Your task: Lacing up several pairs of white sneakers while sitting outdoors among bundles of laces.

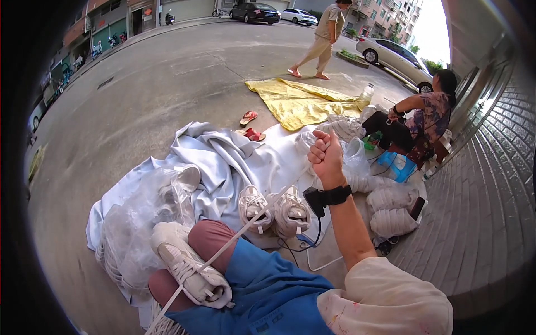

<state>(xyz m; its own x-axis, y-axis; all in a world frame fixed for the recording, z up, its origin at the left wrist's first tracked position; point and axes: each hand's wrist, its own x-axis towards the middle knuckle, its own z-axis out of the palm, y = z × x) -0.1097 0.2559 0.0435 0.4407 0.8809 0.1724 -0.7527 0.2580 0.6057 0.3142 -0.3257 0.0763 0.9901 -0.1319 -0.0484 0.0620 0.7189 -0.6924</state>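
Observation:
My right hand is raised in front of me, its fingers closed in a fist. A long flat white shoelace stretches up to it from the lower left, crossing over a sneaker. That off-white sneaker rests on my lap, toe pointing away, its front laced. Beyond my knees, two more off-white sneakers stand side by side, a left one and a right one, both with laces in them. My left hand is outside the picture.
Clear plastic bags lie at left on a silver-grey sheet. Wrapped shoes are stacked at right. Red slippers and a yellow cloth lie farther off. One person sits at right; another walks past.

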